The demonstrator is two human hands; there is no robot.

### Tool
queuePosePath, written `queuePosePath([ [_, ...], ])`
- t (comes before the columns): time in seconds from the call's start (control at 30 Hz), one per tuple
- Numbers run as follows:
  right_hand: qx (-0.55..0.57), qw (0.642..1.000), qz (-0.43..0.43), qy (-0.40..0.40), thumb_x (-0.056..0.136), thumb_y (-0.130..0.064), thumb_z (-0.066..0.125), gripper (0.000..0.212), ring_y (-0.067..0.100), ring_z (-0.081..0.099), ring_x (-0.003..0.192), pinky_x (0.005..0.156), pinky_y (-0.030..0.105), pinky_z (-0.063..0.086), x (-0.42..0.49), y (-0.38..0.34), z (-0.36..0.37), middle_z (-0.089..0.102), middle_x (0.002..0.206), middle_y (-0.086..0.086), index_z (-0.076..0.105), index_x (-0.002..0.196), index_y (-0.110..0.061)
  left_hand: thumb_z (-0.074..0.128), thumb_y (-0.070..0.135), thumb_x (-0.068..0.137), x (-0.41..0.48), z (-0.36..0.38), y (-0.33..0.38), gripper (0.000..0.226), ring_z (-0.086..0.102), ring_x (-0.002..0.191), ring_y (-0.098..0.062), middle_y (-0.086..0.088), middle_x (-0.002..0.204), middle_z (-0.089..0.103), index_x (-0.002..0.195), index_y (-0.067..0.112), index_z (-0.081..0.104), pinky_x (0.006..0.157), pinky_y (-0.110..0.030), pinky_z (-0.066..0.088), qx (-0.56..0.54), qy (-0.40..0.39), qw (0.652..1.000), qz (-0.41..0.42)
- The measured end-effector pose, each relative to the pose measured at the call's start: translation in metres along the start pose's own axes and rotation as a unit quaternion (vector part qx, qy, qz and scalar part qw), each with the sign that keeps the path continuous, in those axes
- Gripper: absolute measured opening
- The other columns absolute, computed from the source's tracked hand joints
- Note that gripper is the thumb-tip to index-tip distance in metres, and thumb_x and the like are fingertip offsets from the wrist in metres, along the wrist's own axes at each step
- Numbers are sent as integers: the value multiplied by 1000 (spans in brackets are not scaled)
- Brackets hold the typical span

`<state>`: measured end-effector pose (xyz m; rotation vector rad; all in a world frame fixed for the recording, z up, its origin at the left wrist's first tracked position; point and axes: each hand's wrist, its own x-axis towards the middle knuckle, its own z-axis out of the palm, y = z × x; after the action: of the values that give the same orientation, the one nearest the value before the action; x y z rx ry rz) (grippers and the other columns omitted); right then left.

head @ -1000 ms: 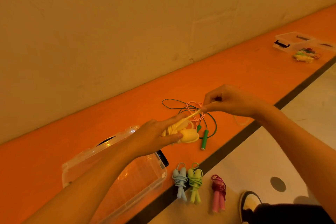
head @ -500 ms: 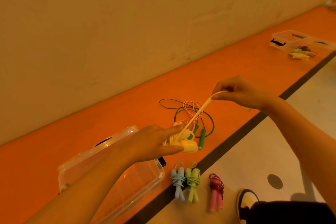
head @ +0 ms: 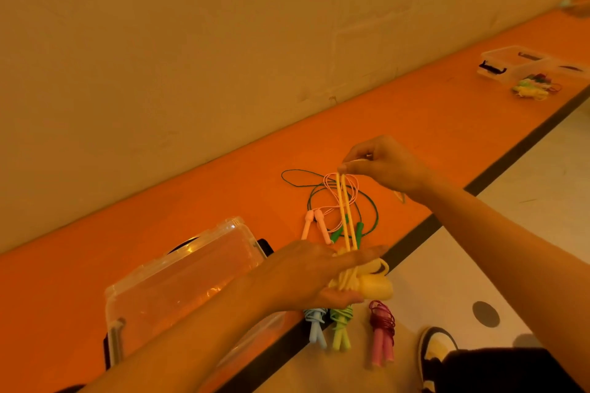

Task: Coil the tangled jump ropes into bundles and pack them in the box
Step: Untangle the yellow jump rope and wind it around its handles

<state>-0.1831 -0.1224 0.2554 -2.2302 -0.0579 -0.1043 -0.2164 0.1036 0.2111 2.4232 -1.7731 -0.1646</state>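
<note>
Your right hand (head: 383,166) has swung back to the left in the last half second. The yellow rope (head: 346,217) now runs in two strands almost straight away from your left hand (head: 319,277), where before it slanted off to the right.

Your right hand pinches the far bend of that loop between thumb and fingertips, held above the orange strip (head: 159,217). Your left hand grips the rest of the yellow rope. Several turns of cord and one yellow handle end sit between your thumb below and your outstretched fingers above, and the handle pokes out to the right.

Two ropes lie loose on the strip beyond your left hand, their cords crossing. One is a pink rope (head: 311,223) with two handles side by side. The other is a green rope (head: 360,228), also with two handles.

Three coiled bundles lie in a row just below your left hand, over the dark edge line and the pale floor: a blue bundle (head: 314,325), a light green bundle (head: 341,329) and a dark red bundle (head: 381,338).

One clear box (head: 191,271) sits on the strip to the left, partly behind your left forearm. You cannot tell from here whether its lid is on.

Far right, a second box (head: 510,64) has one small pile of ropes (head: 533,89) beside it. One shoe (head: 437,348) shows at the lower right.
</note>
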Motion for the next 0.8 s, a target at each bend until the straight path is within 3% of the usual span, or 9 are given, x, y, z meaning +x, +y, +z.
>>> queuePosePath([
  [0.03,3,1000,-4,3,86,-29,73,9,24,63,73,64,46,47,1,-3,6,72,79,6,77,82,-22,45,61,97,1,1,3,74,34,56,-6,12,66,29,154,49,0,51,-25,31,-2,-2,1000,6],
  [0.1,12,1000,-10,9,85,-31,74,8,30,65,78,68,47,51,2,-7,15,73,81,7,77,80,-25,45,61,97,3,0,6,72,35,57,-8,12,66,29,155,46,5,52,-28,35,0,-3,1000,18],
  [0.2,27,999,-8,26,84,-32,74,9,23,63,69,62,39,48,5,-7,24,72,78,3,75,76,-28,45,61,97,2,-3,7,70,33,52,-5,12,62,31,155,44,9,48,-26,27,4,14,1000,23],
  [0.3,36,999,20,14,84,-35,73,11,39,63,81,69,52,52,6,8,23,73,84,10,76,79,-25,45,61,95,-5,-7,0,67,28,48,-2,14,62,31,154,44,16,45,-20,18,17,36,999,12],
  [0.47,74,993,75,-48,75,-50,71,33,15,45,63,56,29,35,-2,35,19,59,72,3,76,82,-19,45,64,92,-16,-7,-19,68,40,53,-7,14,62,39,152,41,22,46,-15,23,-21,60,997,-39],
  [0.63,50,989,113,-82,78,-44,72,31,7,44,62,58,25,35,-9,47,-1,56,65,-7,74,83,-14,61,59,89,-26,-13,-32,67,43,60,-5,16,64,39,146,37,34,47,-14,24,-51,43,993,-96],
  [0.8,64,986,102,-112,86,-32,67,22,5,45,60,57,22,36,-17,50,-21,57,65,-8,75,91,-12,51,66,88,-26,-15,-42,70,51,60,-9,10,69,54,144,49,13,51,-21,31,-29,46,994,-92],
])
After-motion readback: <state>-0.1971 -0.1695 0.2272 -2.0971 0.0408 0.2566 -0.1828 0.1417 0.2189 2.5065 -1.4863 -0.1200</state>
